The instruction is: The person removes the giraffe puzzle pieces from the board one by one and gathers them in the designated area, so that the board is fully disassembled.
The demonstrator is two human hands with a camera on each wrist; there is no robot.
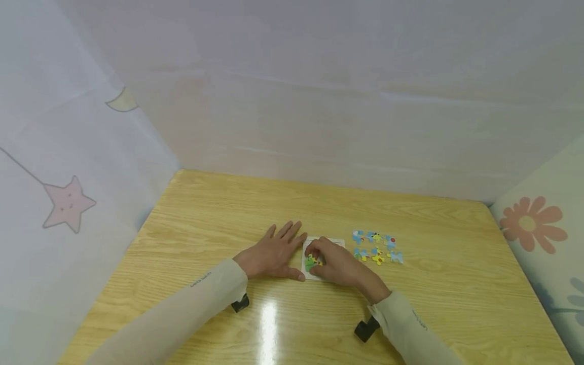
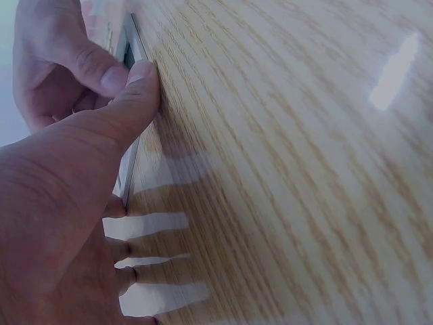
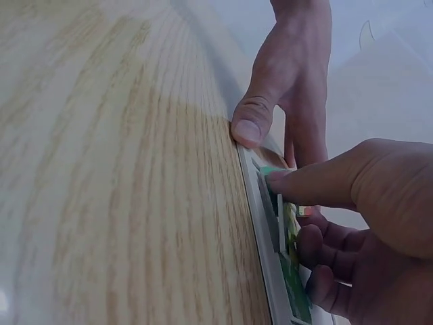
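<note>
A small white puzzle tray (image 1: 338, 242) lies on the table, partly covered by the right hand. Green and yellow puzzle pieces (image 1: 310, 262) show inside its left part. My left hand (image 1: 274, 253) lies palm down with fingers spread, its thumb and fingertips touching the tray's left edge. Over the tray, my right hand (image 1: 336, 262) pinches a puzzle piece between thumb and curled fingers. In the right wrist view the right thumb (image 3: 311, 184) is on a green piece, and a thin piece stands tilted above the tray rim (image 3: 256, 210). Fingers hide most of the held piece.
Right of the tray, several loose blue and yellow puzzle pieces (image 1: 378, 257) lie in two rough rows. The wooden table (image 1: 219, 203) meets pale cloth walls (image 1: 292, 126) at the back and sides. Dark wrist cameras (image 1: 366, 329) hang below the sleeves.
</note>
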